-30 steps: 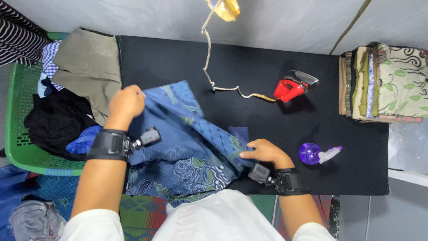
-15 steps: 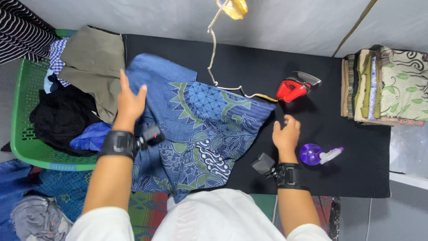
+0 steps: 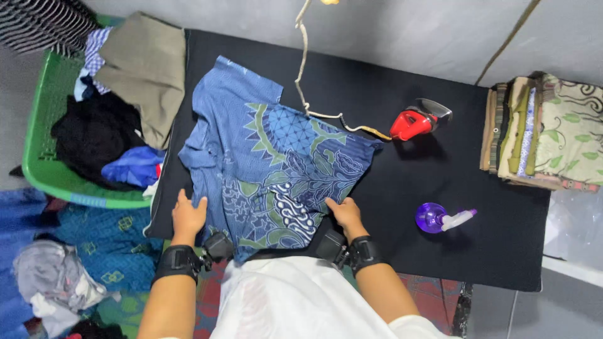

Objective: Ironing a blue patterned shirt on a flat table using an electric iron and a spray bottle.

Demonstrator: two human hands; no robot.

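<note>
I see the blue patterned shirt [image 3: 273, 169] spread flat on the black table [image 3: 440, 188], towards its left side. My left hand [image 3: 188, 216] lies flat, fingers apart, on the shirt's near left edge. My right hand [image 3: 344, 215] pinches the near right hem. A red iron [image 3: 414, 122] stands to the right, a purple spray bottle [image 3: 440, 218] nearer, folded cloths [image 3: 543, 132] at far right, and a green laundry basket [image 3: 47, 169] at left.
</note>
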